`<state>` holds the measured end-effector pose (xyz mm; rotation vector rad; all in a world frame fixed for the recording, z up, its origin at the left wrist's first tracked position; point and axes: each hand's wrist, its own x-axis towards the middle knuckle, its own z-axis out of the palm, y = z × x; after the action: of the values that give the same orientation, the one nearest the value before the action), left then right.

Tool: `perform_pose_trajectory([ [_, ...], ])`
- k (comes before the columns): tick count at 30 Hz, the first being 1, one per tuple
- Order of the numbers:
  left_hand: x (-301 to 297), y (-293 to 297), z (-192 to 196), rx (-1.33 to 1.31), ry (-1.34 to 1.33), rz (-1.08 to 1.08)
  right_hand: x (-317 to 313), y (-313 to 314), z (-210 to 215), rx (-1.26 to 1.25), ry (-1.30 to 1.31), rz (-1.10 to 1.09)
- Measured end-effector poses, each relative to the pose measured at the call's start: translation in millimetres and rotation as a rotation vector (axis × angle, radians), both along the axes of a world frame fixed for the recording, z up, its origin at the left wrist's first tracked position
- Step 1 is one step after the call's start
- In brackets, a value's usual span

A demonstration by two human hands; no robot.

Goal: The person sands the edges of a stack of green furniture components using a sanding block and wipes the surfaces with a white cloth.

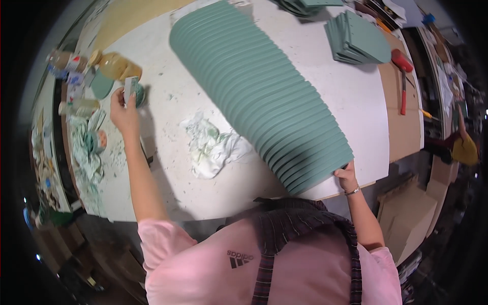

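Observation:
Long overlapping rows of curved green flat pieces (264, 96) run diagonally over the white table, from the far middle to its near right edge. At the near right corner of the row, my right hand (347, 178) is closed on the edge of the nearest green piece; some of its fingers are hidden. My left hand (124, 109) pinches a small pale block-like applicator (130, 87) between thumb and fingers. Just beside that block stands a small pot with green contents (139, 95), partly covered by the hand.
A crumpled, green-stained white cloth (213, 145) lies mid-table. A jar of amber liquid (118, 66), bottles and another stained cloth (84, 147) crowd the left. More green pieces (358, 38) are stacked far right, near a red mallet (402, 63). Cardboard (412, 213) stands below right.

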<state>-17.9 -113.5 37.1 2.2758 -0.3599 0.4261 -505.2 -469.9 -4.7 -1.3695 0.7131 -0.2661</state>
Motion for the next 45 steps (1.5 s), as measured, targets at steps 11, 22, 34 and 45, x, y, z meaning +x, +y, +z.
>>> perform_pose_trajectory([
  [11, -123, -139, 60, 0.076, -0.020, -0.808, 11, 2, 4, 0.094, -0.042, 0.018],
  [22, -137, -192, 93, 0.157, -0.182, -0.902, 9, -2, 1, 0.066, -0.082, 0.041],
  [34, -137, -156, 84, 0.232, 0.062, -0.725, 10, -3, -5, -0.054, -0.149, 0.062],
  [45, -154, -121, 68, 0.217, 0.129, -0.427, 10, 1, -7, -0.072, -0.159, 0.061],
])
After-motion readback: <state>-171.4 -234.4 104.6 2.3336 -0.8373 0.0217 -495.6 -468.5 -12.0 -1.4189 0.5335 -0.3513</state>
